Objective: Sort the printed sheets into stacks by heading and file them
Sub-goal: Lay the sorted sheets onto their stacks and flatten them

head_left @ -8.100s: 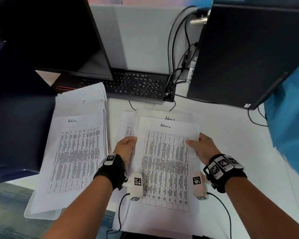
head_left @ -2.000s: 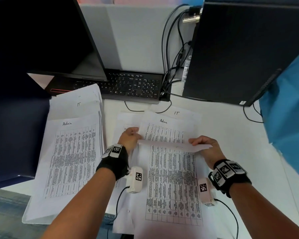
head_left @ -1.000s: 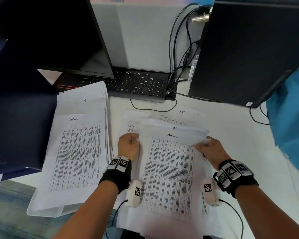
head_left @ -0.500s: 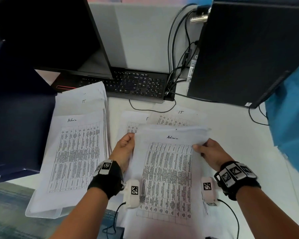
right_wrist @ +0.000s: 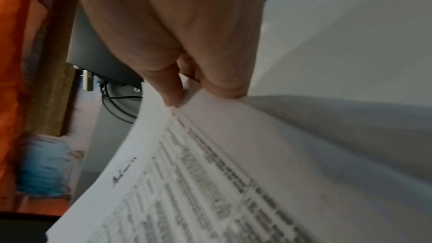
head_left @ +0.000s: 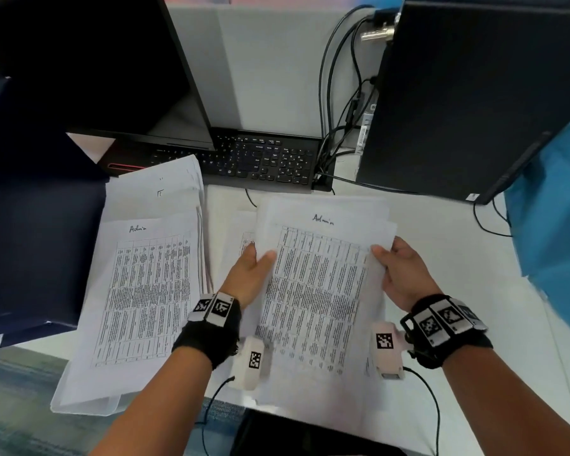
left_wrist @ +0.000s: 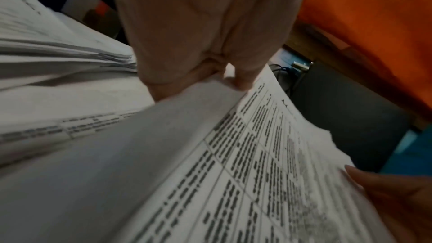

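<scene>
A bundle of printed sheets headed "Admin" point(head_left: 320, 281) is lifted off the desk in front of me. My left hand point(head_left: 255, 263) pinches its left edge, thumb on top; the left wrist view shows that hand point(left_wrist: 217, 73) at the paper's edge point(left_wrist: 233, 154). My right hand point(head_left: 397, 264) pinches the right edge, and the right wrist view shows thumb and finger point(right_wrist: 184, 88) closed on the sheets point(right_wrist: 210, 173). More sheets point(head_left: 241, 238) lie under the bundle on the desk. At left lies a sorted "Admin" stack point(head_left: 145, 291) overlapping an "IT" stack point(head_left: 160, 192).
A black keyboard point(head_left: 260, 159) and a monitor point(head_left: 89, 60) stand behind the papers. A black computer tower point(head_left: 474, 93) with cables point(head_left: 336, 110) is at back right. A dark blue folder point(head_left: 30, 225) lies at left, blue cloth point(head_left: 553, 209) at right.
Both hands have lifted the "Admin" bundle off the pile, covering the "IT" sheet that showed behind it. Earlier the right hand was peeling up the top edges.
</scene>
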`<state>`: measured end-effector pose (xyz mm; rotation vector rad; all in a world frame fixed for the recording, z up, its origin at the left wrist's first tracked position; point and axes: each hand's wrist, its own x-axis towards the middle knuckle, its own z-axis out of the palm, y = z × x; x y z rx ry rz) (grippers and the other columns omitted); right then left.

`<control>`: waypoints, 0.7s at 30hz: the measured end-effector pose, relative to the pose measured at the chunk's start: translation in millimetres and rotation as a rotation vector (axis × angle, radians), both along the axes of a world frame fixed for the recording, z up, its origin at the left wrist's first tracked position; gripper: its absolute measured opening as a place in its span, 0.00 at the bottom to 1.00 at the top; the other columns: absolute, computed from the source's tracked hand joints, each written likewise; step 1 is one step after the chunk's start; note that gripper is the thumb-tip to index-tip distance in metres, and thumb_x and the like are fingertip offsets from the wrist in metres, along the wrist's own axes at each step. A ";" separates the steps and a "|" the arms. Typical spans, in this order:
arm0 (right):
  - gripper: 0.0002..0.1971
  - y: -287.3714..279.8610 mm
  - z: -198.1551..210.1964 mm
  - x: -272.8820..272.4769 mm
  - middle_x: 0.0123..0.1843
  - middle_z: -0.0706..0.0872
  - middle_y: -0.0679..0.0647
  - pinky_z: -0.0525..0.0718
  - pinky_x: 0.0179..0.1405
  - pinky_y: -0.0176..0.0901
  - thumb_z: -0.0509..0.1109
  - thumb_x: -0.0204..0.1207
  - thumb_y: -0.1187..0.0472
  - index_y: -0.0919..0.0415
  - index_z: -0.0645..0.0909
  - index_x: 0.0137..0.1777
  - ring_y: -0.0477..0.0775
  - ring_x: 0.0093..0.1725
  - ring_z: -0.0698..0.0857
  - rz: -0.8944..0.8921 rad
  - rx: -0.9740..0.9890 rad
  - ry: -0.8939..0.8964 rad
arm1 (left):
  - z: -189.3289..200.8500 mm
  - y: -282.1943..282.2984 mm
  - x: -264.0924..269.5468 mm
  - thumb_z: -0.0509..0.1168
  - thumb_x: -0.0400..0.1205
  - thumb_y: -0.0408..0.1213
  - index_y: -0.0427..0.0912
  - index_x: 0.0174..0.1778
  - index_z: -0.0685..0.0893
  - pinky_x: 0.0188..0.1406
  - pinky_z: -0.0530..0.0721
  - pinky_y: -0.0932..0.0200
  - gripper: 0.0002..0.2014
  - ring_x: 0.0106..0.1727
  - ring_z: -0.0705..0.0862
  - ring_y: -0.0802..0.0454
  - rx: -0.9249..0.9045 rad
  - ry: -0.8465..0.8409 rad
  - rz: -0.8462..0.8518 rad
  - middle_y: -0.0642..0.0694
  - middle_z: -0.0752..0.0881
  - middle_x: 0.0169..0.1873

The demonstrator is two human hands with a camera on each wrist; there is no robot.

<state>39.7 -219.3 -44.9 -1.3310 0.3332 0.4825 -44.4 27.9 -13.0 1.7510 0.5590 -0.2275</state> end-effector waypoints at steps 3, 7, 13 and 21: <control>0.16 7.9 2.1 1.5 0.62 0.87 0.56 0.82 0.64 0.59 0.66 0.81 0.58 0.60 0.75 0.68 0.58 0.60 0.87 0.063 -0.130 0.032 | 8.2 -8.2 3.0 0.55 0.87 0.37 0.48 0.56 0.76 0.52 0.73 0.69 0.06 0.49 0.76 0.56 -0.080 -0.156 0.163 0.61 0.78 0.42; 0.14 14.6 21.2 -0.8 0.61 0.87 0.52 0.85 0.60 0.53 0.65 0.82 0.60 0.59 0.77 0.66 0.54 0.59 0.86 0.115 -0.330 -0.042 | 15.8 -1.3 8.1 0.59 0.85 0.41 0.52 0.50 0.72 0.42 0.73 0.63 0.02 0.39 0.75 0.59 -0.097 -0.206 0.207 0.53 0.77 0.37; 0.07 41.7 100.4 -6.5 0.48 0.85 0.44 0.84 0.42 0.27 0.63 0.82 0.68 0.55 0.75 0.53 0.38 0.46 0.86 -0.149 -0.221 -0.457 | 56.3 -2.8 17.4 0.57 0.86 0.37 0.50 0.55 0.72 0.32 0.74 0.72 0.04 0.32 0.75 0.66 0.231 -0.494 0.152 0.58 0.78 0.35; 0.12 65.8 131.8 -23.1 0.49 0.82 0.40 0.81 0.45 0.29 0.61 0.82 0.68 0.48 0.70 0.53 0.30 0.45 0.83 -0.148 -0.199 -0.723 | 72.6 -3.7 8.0 0.62 0.83 0.36 0.45 0.61 0.74 0.57 0.79 0.65 0.11 0.58 0.83 0.64 0.150 -0.624 0.358 0.53 0.84 0.56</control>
